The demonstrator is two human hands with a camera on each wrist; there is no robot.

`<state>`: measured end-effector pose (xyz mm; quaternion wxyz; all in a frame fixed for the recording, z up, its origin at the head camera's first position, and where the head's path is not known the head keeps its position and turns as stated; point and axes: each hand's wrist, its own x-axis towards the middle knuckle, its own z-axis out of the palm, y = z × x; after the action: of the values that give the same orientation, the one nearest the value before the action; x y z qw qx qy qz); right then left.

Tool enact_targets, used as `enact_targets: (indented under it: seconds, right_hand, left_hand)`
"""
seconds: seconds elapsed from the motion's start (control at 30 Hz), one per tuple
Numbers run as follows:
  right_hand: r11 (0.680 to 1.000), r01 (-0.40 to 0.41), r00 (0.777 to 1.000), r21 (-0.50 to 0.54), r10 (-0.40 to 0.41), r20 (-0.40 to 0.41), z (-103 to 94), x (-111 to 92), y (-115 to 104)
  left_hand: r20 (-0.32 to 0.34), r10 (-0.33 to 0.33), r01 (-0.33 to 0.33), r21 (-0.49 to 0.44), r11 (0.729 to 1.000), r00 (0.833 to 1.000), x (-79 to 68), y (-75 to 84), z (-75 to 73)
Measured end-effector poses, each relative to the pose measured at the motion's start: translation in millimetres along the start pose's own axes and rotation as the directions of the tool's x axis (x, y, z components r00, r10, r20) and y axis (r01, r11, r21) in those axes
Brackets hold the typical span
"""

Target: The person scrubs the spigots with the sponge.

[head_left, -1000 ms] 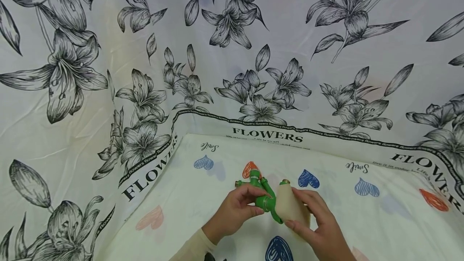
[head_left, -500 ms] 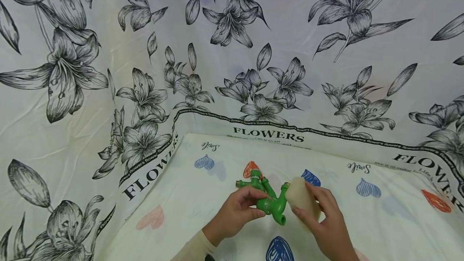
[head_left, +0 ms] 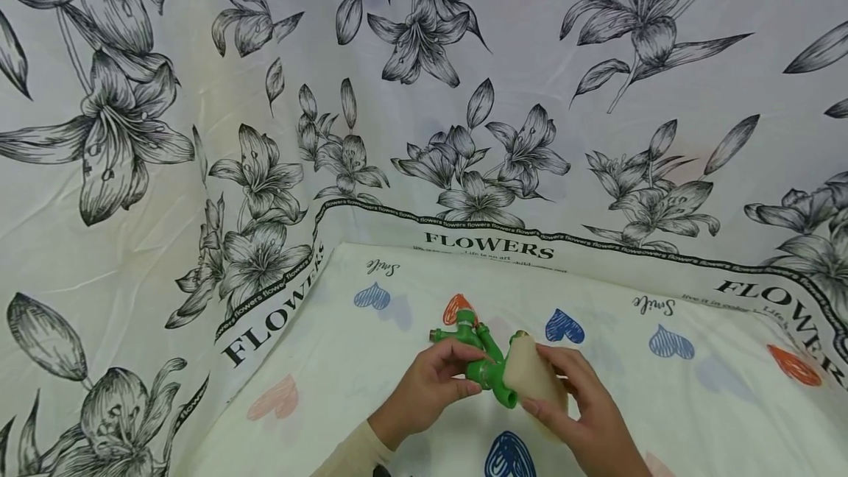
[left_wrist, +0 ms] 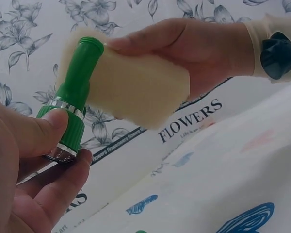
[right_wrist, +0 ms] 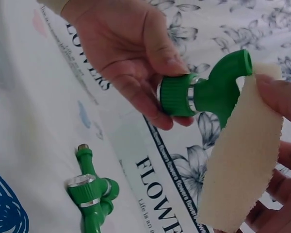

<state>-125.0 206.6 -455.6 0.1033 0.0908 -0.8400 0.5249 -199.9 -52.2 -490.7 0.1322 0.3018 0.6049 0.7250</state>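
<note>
My left hand pinches a green plastic tap by its ribbed collar, between thumb and fingers. Silver rings band that collar in the left wrist view. A beige sponge is gripped in my right hand, thumb on one face and fingers on the other. It lies against the tap's body, covering part of it, while the curved spout shows beside the sponge in the right wrist view. From the left wrist, the sponge appears behind the tap.
More green taps lie on the white cloth just beyond my left hand. Printed hearts and lettering mark the cloth. A flower-patterned curtain rises behind and along the left side.
The sponge first moved right, baring the tap's threaded end and spout, then came back left over the tap's body. My left hand has kept the tap in nearly the same place.
</note>
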Motion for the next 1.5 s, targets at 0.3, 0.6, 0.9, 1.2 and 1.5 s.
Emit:
enact_targets:
  seconds: [0.3,0.6,0.9,1.2,1.5]
  right_hand:
    - [0.984,0.147,0.984,0.098,-0.156,0.091,0.5,-4,-4]
    - [0.996,0.085,0.996,-0.005,-0.084,0.010,1.9,-3,-1]
    - [0.990,0.028,0.993,-0.139,-0.043,-0.110,2.1,4,17]
    - [0.992,-0.037,0.988,-0.120,0.018,-0.156,2.4,4,23]
    - [0.996,-0.064,0.998,0.069,0.065,-0.013,5.4,-1,6]
  left_hand:
    - [-0.039,0.003,-0.003,0.005,1.000,0.999,-0.8,-2.6,-2.1]
    - [-0.027,0.003,-0.003,-0.002,1.000,1.000,-1.2,-0.6,1.0]
    - [0.053,0.053,-0.053,0.016,0.998,0.997,-4.1,-3.0,6.5]
    - [0.060,0.023,-0.023,-0.010,1.000,0.998,-1.7,-5.7,8.2]
    - [0.007,-0.034,0.035,-0.032,0.999,0.999,-1.5,-10.6,3.9]
